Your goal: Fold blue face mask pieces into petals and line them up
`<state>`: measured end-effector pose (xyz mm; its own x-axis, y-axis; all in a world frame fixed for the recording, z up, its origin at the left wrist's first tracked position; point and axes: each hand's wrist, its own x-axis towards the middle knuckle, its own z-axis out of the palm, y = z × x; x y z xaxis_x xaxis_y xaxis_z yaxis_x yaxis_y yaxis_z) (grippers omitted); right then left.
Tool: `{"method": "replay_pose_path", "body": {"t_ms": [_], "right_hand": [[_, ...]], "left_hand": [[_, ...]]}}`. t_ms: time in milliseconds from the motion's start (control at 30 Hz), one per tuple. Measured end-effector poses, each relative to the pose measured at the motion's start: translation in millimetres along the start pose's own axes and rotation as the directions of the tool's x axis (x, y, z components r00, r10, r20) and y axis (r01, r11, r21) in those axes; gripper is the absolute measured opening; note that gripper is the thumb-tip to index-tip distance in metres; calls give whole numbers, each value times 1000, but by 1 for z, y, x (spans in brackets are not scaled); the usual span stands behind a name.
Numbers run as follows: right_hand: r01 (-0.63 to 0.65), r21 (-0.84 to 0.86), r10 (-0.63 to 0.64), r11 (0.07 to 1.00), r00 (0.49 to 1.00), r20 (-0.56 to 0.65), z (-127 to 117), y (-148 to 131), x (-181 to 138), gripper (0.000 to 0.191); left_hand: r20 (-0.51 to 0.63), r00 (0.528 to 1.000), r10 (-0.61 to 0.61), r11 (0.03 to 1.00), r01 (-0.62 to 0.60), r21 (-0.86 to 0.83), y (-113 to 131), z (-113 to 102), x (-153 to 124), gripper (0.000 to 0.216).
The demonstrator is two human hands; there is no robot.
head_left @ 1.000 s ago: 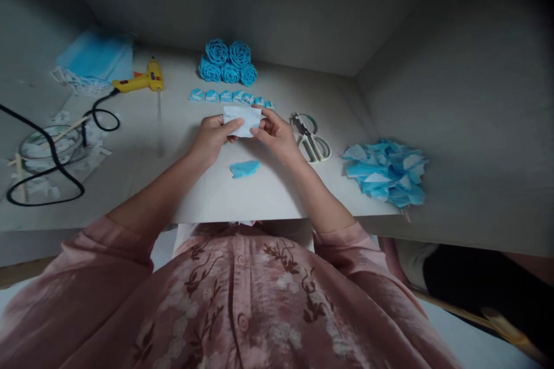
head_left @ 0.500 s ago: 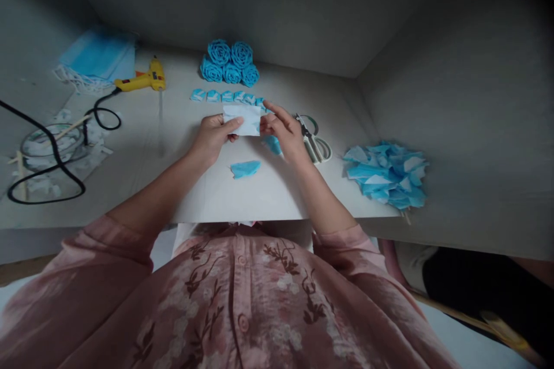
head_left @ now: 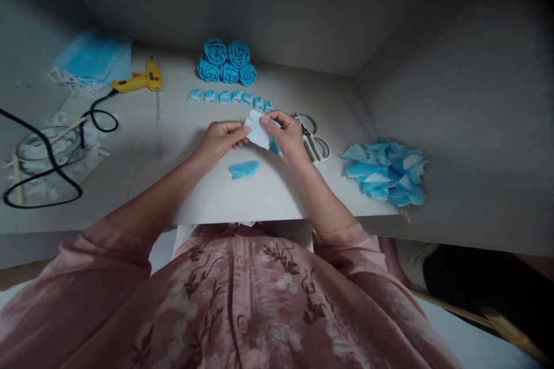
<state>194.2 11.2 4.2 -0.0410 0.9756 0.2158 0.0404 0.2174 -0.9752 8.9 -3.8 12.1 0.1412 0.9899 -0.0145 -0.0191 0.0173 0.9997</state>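
Between my hands is a small white piece of fabric (head_left: 258, 132), tilted, held above the table. My left hand (head_left: 223, 141) pinches its left edge between thumb and fingers. At the upper right edge, my right hand (head_left: 286, 134) grips it with the thumb on top. Below it lies a loose blue fabric scrap (head_left: 244, 169). Another blue scrap (head_left: 274, 147) shows partly under my right hand. Scissors (head_left: 318, 144) with pale handles lie just right of that hand. Beyond my hands runs a row of small folded blue-and-white pieces (head_left: 224, 96).
Several rolled blue fabric roses (head_left: 228, 62) are stacked at the back. To the left lie a yellow glue gun (head_left: 137, 79), blue face masks (head_left: 93, 57), a black cord (head_left: 52, 147) and a tape roll (head_left: 49, 147) among white scraps. A ruffled blue fabric bunch (head_left: 385, 172) sits right.
My right hand has closed on the white fabric piece, which has turned from level to tilted. My left hand has shifted to its lower left edge.
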Motion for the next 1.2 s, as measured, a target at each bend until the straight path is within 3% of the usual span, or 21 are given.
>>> {"method": "replay_pose_path", "body": {"t_ms": [433, 567, 700, 900, 1200], "right_hand": [[33, 11, -32, 999, 998, -60, -1, 4, 5, 38], [49, 17, -48, 999, 998, -43, -2, 3, 5, 37], [50, -14, -50, 999, 999, 13, 0, 1, 1, 39], [47, -61, -40, 997, 993, 107, 4, -2, -4, 46], [-27, -14, 29, 1000, 995, 94, 6, 4, -1, 65]], "left_hand": [[2, 999, 38, 998, -38, 49, -2, -2, 1, 25], [6, 999, 42, 999, -42, 1, -2, -3, 3, 34], [-8, 1000, 19, 995, -20, -102, -3, -4, 6, 45], [-22, 997, 72, 996, -74, -59, -3, -5, 3, 29], [-156, 983, 95, 990, -109, -88, -3, -4, 7, 20]]}}
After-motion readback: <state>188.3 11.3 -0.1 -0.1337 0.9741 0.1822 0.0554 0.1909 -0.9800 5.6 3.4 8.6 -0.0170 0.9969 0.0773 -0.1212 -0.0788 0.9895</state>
